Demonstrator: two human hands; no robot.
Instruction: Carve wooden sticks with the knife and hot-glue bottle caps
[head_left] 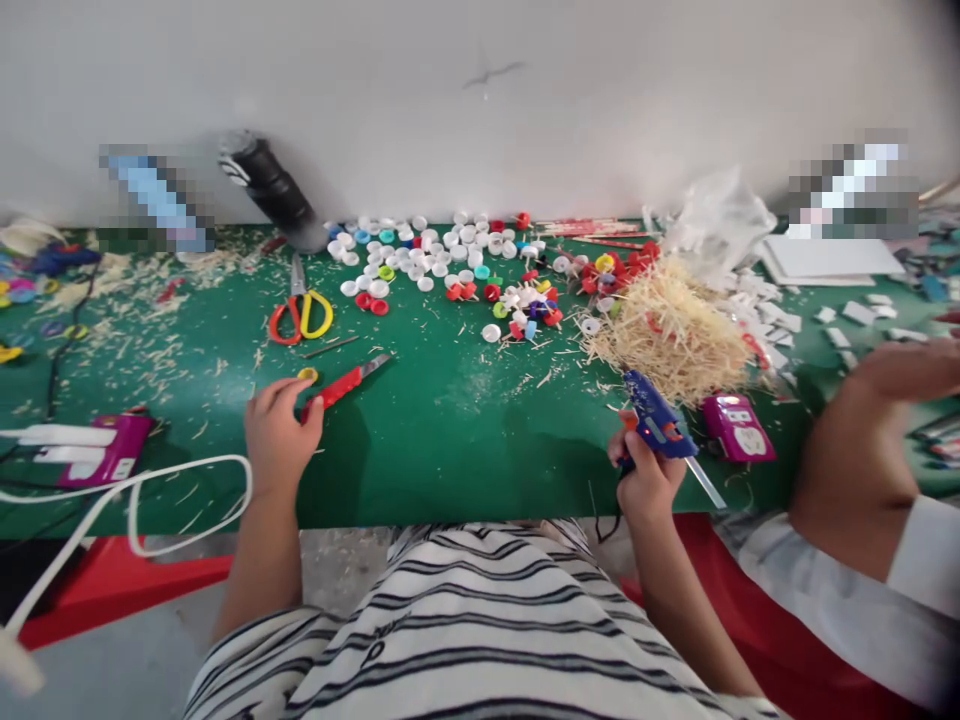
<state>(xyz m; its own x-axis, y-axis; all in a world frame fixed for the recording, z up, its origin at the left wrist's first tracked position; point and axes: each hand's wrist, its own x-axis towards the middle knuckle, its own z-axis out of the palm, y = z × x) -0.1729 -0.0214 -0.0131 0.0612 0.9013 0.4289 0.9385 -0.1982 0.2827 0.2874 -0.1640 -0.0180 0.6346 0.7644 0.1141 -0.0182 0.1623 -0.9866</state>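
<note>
My left hand (281, 430) is closed on the end of the red handle of a utility knife (341, 388), its blade pointing up and to the right. Right by my fingertips is a small yellow cap (307, 374). A blue glue gun (654, 412) is gripped in my right hand (646, 478); a clear glue stick (707, 484) sticks out of its back end. Beyond my left hand lie scissors (301, 310) with red and yellow handles, and a thin dark rod (330, 347). Near the glue gun rises a heap of thin wooden sticks (667, 325).
Many bottle caps (427, 255) spread along the back of the green table (450, 440). A black bottle (270, 185) leans there. White cables (187, 470) and a purple power box (116, 445) are at left. Another purple box (739, 428) and a co-worker's arm (855, 450) are at right.
</note>
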